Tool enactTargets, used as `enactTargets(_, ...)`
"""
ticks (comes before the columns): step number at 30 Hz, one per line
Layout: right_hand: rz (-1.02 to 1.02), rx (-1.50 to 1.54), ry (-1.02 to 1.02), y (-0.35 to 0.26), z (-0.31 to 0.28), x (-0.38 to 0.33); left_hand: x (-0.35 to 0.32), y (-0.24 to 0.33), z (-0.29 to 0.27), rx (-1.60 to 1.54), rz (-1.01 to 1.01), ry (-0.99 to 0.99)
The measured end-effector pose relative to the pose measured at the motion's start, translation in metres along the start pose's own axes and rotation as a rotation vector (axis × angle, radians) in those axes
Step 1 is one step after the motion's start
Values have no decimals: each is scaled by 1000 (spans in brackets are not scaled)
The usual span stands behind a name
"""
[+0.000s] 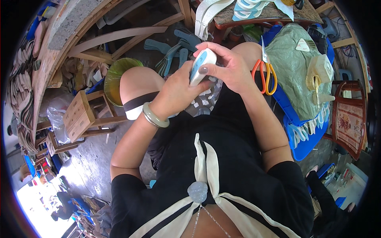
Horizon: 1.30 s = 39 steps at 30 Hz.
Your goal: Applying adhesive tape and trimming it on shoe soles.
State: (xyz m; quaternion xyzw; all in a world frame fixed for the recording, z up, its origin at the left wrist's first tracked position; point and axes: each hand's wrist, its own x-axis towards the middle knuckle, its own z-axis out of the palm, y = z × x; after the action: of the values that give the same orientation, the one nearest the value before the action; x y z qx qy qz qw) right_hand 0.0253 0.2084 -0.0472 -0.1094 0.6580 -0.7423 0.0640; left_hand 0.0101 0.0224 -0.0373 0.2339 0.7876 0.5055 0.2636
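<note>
Over my lap, I hold a small white piece with a blue face point(198, 65) between both hands; it resembles the heel end of a shoe insole. My left hand point(178, 85) is closed round its lower left side. My right hand point(228, 67) pinches it from the right, thumb on the near edge and fingers over the top. Scissors point(266, 73) with orange handles lie just right of my right wrist, blades pointing away. Small white scraps point(197, 104) lie between my legs below the hands, partly hidden by my wrists.
Several blue insole shapes point(170, 49) lie beyond my knees. Green sheeting point(291, 67) covers a blue container at right, above a blue tray point(303, 148) with more pieces. A wooden stool point(79, 115) and a green basin point(113, 81) stand left. A table point(270, 14) is at the far side.
</note>
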Motion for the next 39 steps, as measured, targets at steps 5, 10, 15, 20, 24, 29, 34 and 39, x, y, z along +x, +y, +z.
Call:
enactTargets(5,73,139,26,6,-12,5,0,6,-13,-159,-196,-184)
enactTargets(10,182,89,-125,-15,-27,2,-3,6,-27,-530,-251,-491)
enactTargets(15,206,-367,-385,-41,-27,9,-1,20,-32,-662,-378,-683)
enactTargets(20,-147,-474,-197,-23,-23,9,-2,21,-28,-822,-378,-659)
enactTargets(24,16,-1,-101,-14,-14,3,1,15,-22,-915,-209,-567)
enactTargets(29,-361,-315,313,4,7,13,7,22,-19,-808,-178,-372)
enactTargets(34,-335,-303,359,2,11,30,18,34,-23,-621,-221,-131)
enactTargets(39,-125,153,118,-8,1,18,23,38,-22,-656,-233,-122)
